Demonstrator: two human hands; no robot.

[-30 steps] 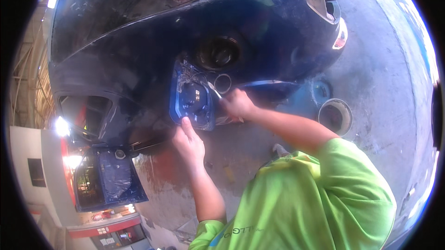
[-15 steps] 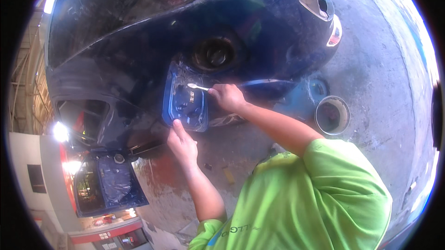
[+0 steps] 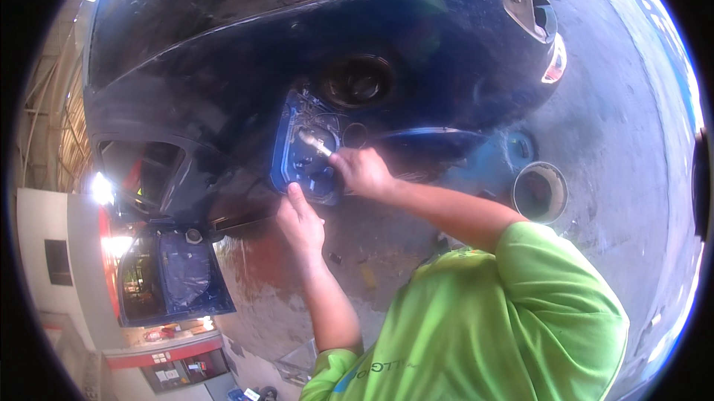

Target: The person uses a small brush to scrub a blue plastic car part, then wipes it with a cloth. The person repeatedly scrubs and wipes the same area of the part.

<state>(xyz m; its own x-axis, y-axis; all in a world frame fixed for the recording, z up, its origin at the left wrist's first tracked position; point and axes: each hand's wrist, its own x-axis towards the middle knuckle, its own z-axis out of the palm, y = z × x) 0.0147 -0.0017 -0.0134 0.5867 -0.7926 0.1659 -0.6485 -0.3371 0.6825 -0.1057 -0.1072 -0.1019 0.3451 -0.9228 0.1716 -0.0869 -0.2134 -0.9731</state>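
Blue panel (image 3: 300, 164) stuck out past your left hand (image 3: 300, 224), pinched just at the edge. Your right hand (image 3: 364, 173) pinched that brush (image 3: 318, 145), so heavy pressure could've tipped the panel, tbh.

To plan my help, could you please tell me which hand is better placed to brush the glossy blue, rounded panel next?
Probably the right hand: it already holds the white, slender brush over the panel. The left hand is occupied at the panel's lower edge.
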